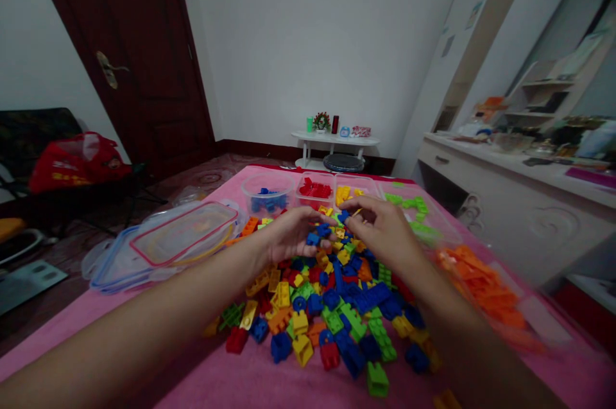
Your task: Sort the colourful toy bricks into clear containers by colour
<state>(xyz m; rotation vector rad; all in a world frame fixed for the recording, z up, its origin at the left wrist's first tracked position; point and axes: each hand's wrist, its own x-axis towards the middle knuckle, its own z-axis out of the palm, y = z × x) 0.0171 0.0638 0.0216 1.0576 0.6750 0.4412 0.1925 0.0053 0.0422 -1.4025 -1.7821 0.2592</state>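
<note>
My left hand (pixel 286 235) is above the heap, palm turned inward, with small blue building blocks (pixel 315 235) gathered in its curled fingers. Just to the right, my right hand (pixel 382 223) pinches another blue block (pixel 343 216) between thumb and fingers. Beneath both hands spreads a mixed heap of toy building blocks (pixel 332 319) in blue, yellow, green, red and orange. Behind them stand clear containers: a round one with blue blocks (pixel 267 200), one with red blocks (pixel 315 189) and one with yellow blocks (pixel 344 194).
Light-green blocks (pixel 409 203) sit in a container at the right, with orange blocks (pixel 481 284) in another nearer one. Stacked clear lids (pixel 168 242) lie on the left of the pink-covered table (pixel 192 357). A white dresser (pixel 520 184) stands along the right.
</note>
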